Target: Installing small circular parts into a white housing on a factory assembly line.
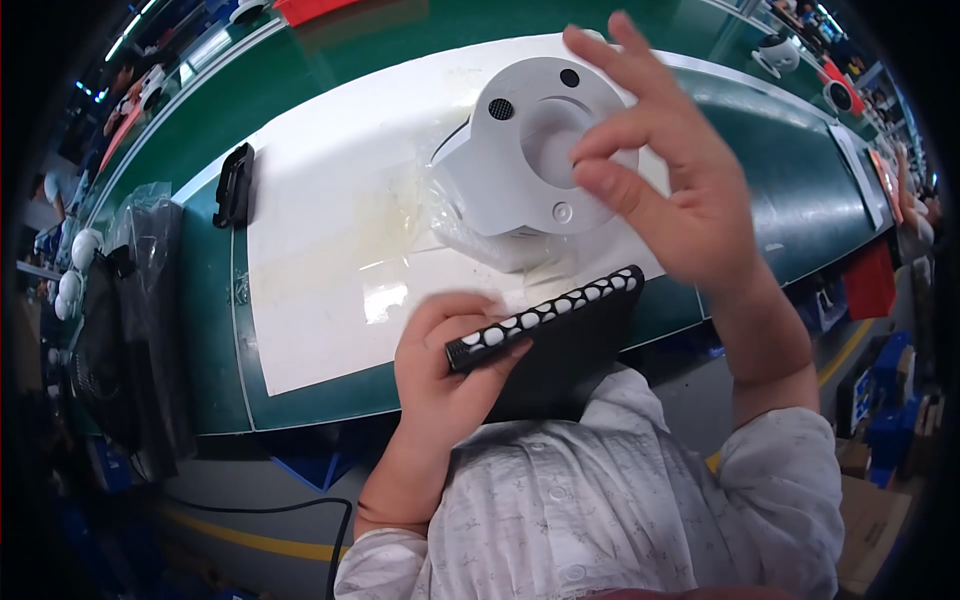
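A white rounded device (487, 172) with a round recess lies on clear plastic film on the white sheet. Near its rim are a dark round pad (569, 77), a dark mesh-like disc (501, 109) and a pale round spot (562, 212). My right hand (680, 165) is over the device's right side, thumb and index finger pinched, the other fingers raised. A tiny dark edge shows at those fingertips; I cannot make out what it is. My left hand (445, 365) grips one end of a black board (575, 355) with white ovals along its top edge.
The white sheet (320, 270) covers much of the green table (800, 190). At its left lie a black plastic part (234, 186) and a dark bag with clear plastic (150, 290). Other white devices (776, 54) stand farther off. A red bin (868, 278) is at the right.
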`<control>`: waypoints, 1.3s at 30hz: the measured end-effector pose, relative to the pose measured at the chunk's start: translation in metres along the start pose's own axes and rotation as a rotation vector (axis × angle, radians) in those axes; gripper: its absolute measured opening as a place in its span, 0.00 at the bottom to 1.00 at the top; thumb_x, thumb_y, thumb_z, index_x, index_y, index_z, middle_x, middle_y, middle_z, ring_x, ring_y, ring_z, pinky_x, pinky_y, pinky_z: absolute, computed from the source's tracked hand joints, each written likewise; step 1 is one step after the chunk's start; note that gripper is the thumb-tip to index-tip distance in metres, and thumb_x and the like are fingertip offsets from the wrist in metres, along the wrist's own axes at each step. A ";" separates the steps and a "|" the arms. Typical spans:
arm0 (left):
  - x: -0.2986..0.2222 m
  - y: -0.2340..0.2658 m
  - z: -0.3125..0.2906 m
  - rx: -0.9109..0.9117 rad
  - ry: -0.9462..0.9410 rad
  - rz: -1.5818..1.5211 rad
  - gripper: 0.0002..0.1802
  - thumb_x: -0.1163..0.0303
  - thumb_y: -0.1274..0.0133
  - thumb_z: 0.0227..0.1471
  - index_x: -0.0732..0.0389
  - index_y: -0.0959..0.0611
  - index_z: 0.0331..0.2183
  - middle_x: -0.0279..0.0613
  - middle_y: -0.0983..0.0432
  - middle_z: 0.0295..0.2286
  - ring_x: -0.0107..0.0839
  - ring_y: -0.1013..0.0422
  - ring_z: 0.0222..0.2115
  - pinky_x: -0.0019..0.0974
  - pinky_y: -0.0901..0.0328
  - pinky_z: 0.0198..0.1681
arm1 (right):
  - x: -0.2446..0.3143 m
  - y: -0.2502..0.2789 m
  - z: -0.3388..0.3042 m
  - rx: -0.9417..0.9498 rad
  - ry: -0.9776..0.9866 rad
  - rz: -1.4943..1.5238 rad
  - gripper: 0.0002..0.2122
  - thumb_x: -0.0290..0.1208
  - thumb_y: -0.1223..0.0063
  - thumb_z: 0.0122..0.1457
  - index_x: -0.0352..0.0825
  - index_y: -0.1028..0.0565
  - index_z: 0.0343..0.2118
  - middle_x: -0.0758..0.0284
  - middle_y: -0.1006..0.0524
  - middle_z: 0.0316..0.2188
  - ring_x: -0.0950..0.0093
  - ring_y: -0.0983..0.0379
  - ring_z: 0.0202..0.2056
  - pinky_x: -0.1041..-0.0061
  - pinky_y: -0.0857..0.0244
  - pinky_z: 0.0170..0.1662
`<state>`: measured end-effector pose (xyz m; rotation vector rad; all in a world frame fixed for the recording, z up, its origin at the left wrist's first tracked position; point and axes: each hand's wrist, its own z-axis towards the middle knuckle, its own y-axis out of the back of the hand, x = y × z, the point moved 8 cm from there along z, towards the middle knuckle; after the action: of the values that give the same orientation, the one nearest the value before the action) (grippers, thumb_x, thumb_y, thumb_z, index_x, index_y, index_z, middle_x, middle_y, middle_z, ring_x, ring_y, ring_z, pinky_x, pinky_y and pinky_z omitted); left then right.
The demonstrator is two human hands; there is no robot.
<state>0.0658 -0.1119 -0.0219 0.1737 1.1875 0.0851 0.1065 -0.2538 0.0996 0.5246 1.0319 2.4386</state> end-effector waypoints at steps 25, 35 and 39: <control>-0.009 -0.012 0.015 -0.075 -0.053 0.008 0.12 0.79 0.43 0.32 0.66 0.24 0.27 0.56 0.47 0.51 0.40 0.38 0.47 0.32 0.41 0.44 | 0.032 -0.026 -0.043 0.172 0.203 -0.605 0.24 0.54 0.66 0.48 0.40 0.27 0.38 0.74 0.37 0.50 0.70 0.49 0.55 0.58 0.73 0.56; -0.007 -0.012 0.013 -0.065 -0.060 -0.038 0.08 0.81 0.44 0.32 0.68 0.24 0.22 0.56 0.47 0.51 0.35 0.30 0.36 0.30 0.37 0.38 | 0.034 -0.007 -0.042 0.040 0.058 -0.105 0.12 0.35 0.43 0.39 0.39 0.25 0.30 0.65 0.33 0.45 0.61 0.46 0.52 0.63 0.59 0.52; -0.014 -0.010 0.015 -0.052 -0.159 0.025 0.07 0.81 0.44 0.32 0.69 0.24 0.21 0.55 0.47 0.51 0.32 0.29 0.31 0.29 0.35 0.34 | 0.044 -0.025 -0.042 -0.065 0.103 -0.104 0.06 0.28 0.43 0.37 0.39 0.27 0.22 0.70 0.30 0.41 0.64 0.42 0.49 0.65 0.57 0.51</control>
<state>0.0743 -0.1252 -0.0057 0.1466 1.0241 0.1214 0.0547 -0.2386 0.0610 0.3191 0.9912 2.4187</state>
